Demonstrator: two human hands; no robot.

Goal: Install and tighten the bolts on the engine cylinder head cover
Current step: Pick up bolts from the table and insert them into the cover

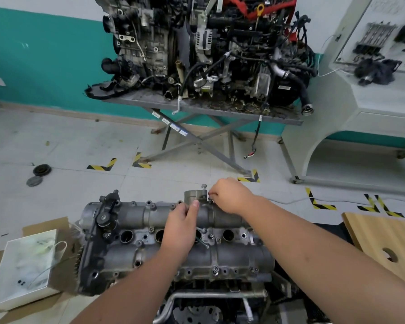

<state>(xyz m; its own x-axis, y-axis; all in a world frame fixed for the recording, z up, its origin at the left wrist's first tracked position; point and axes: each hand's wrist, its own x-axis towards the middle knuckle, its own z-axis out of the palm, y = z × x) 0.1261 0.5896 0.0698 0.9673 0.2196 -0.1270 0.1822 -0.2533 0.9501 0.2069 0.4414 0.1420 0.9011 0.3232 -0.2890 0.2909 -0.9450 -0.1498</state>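
Cylinder head cover [173, 232]: grey cast metal, lies lengthwise left to right low in the head view, seated on the engine below it. Four round plug wells run along its middle. A black bracket part [107, 210] sits at its left end.

Right hand [230, 195]: at the far edge of the cover, fingers curled, tips pinching a small bolt [210, 200] that sits at a hole on the far flange. Just to the left of this hand a second bolt [204, 188] stands upright, head up, on a rounded metal housing [193, 195] at the cover's far edge.

Left hand [180, 226]: rests palm down across the middle of the cover, forefinger stretched toward the housing, tip touching its lower edge. The other fingers are curled. Whether it holds anything, I cannot tell. A loose bolt [202, 242] lies tilted on the cover, just right of the left hand's heel.

Near flange: one bolt [215, 270] is seated in the front edge; several neighbouring holes are open.

Surroundings: a white paper bag [24, 265] lies on flattened cardboard [49, 226] to the left of the cover. A wooden board [384, 237] with a round hole lies to the right. On the tiled floor [80, 148], yellow-and-black tape corners [102, 165] and two round discs [38, 175] at far left. Behind, a second engine [204, 47] stands on a grey metal desk [197, 106] with crossed legs, against a teal and white wall [45, 54]. A white training console [372, 66] fills the right side.
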